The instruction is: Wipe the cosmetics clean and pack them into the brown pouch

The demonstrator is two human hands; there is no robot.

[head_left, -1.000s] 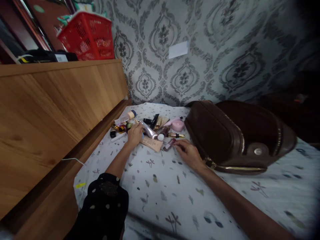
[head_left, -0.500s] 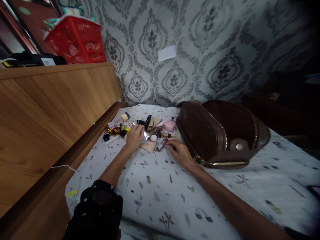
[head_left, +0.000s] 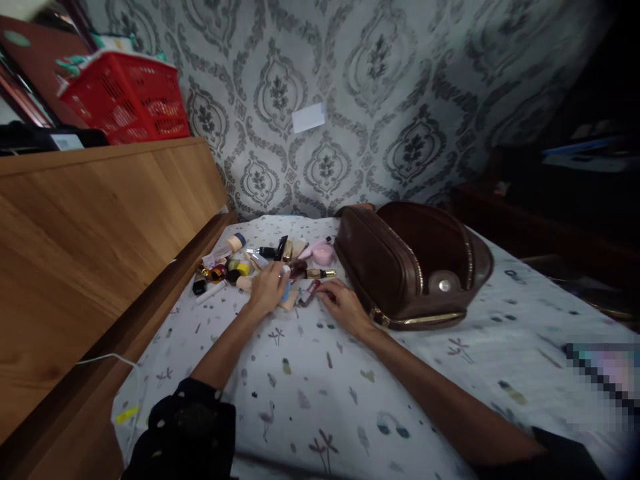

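My left hand (head_left: 270, 288) is curled over the near side of a cosmetics pile, fingers closed round a pale tube with a white cap (head_left: 285, 269), mostly hidden beneath them. A bit of light blue (head_left: 286, 292) shows under those fingers, above a peach-coloured flat piece (head_left: 289, 305). My right hand (head_left: 345, 307) pinches the end of a small lip gloss tube (head_left: 311, 292) lying at the pile's right edge. Close by are a gold-and-black tube (head_left: 321, 273) and a round pink container (head_left: 323, 254). A white stick (head_left: 211, 293) lies left of my left hand.
An unzipped brown leather bag (head_left: 385, 267) stands right of the pile on the patterned white sheet (head_left: 325, 373). A wooden panel (head_left: 110, 227) borders the left, with a red basket (head_left: 130, 97) above it. A patterned wall rises behind. A blurred device lies far right.
The camera view has swung slightly right. My left hand has shifted right across the pile, now covering the shiny piece beside the white cap. My right hand stays at the lip gloss tube.
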